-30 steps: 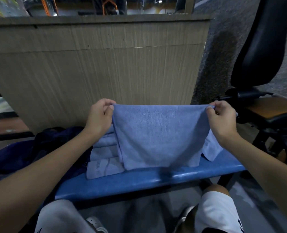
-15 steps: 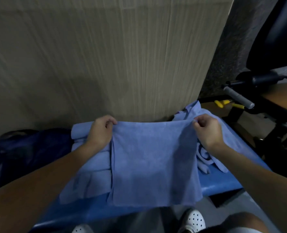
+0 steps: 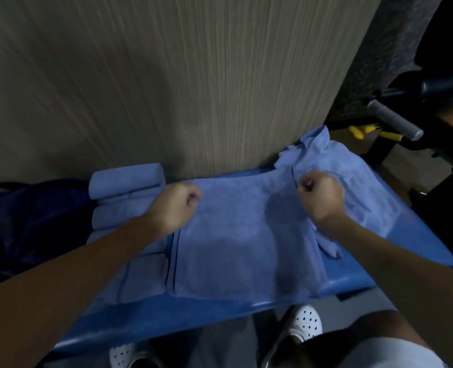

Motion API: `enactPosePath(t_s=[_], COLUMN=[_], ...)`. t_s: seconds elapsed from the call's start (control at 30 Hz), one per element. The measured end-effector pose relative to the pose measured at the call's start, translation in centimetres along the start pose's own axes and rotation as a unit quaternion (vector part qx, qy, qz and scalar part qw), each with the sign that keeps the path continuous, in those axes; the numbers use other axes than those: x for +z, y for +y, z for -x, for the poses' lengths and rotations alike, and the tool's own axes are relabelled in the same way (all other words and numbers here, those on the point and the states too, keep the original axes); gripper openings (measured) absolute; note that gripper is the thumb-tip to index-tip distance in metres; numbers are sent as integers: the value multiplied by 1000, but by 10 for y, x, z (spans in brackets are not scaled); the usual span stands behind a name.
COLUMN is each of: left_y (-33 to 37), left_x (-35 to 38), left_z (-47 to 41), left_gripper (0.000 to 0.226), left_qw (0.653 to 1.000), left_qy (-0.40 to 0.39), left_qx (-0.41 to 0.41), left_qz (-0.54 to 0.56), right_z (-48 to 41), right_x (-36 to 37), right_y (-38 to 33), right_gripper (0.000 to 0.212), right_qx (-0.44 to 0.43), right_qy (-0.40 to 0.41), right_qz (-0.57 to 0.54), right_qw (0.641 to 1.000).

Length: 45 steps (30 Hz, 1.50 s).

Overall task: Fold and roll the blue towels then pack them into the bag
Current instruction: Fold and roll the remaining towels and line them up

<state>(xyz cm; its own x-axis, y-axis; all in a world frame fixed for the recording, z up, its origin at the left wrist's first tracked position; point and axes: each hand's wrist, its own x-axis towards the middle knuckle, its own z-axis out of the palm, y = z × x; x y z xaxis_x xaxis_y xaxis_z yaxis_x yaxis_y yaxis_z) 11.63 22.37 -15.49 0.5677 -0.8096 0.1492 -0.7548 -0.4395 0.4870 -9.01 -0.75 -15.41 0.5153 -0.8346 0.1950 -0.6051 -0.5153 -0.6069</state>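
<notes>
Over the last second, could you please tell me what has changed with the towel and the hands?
The towel, hanging a second ago, has been lowered and now lies flat on the bench. The left hand and right hand came down with it, still gripping its far corners. Nothing was let go. The rolled towels, the loose towels and the bag stayed put.

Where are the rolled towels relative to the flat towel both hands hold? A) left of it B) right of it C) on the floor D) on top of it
A: the rolled towels sit stacked on the bench left of the flat towel, beside the left hand; right of it lies only a loose crumpled towel.
</notes>
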Motion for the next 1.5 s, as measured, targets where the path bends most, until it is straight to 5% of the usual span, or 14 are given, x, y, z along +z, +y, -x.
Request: enactPosePath(t_s=[0.13,0.27,0.4,0.67,0.93,1.13,1.5], left_y=[16,24,19,7,4,5,0], left_x=[1,7,16,10,3,-1,-9], left_z=[44,88,121,129,126,131,129], left_gripper=[14,11,27,27,23,22,24], left_qw=[994,975,942,926,929,936,940], left_qy=[-60,-122,-180,-143,-88,-48,-9], left_qx=[81,133,153,206,241,245,252], left_qz=[-37,-130,-239,-283,-268,-247,-231], right_z=[51,97,126,135,134,134,132], right_x=[-5,-7,-2,-11,-18,-14,-16], right_y=[16,40,65,72,62,65,59], right_gripper=[17,39,29,22,46,29,32], right_qx=[4,5,79,158,147,155,173], right_qy=[-23,-40,-104,-148,-112,-149,-138], right_qz=[-22,-25,-4,14,-2,6,39], right_qw=[999,999,991,976,983,977,974])
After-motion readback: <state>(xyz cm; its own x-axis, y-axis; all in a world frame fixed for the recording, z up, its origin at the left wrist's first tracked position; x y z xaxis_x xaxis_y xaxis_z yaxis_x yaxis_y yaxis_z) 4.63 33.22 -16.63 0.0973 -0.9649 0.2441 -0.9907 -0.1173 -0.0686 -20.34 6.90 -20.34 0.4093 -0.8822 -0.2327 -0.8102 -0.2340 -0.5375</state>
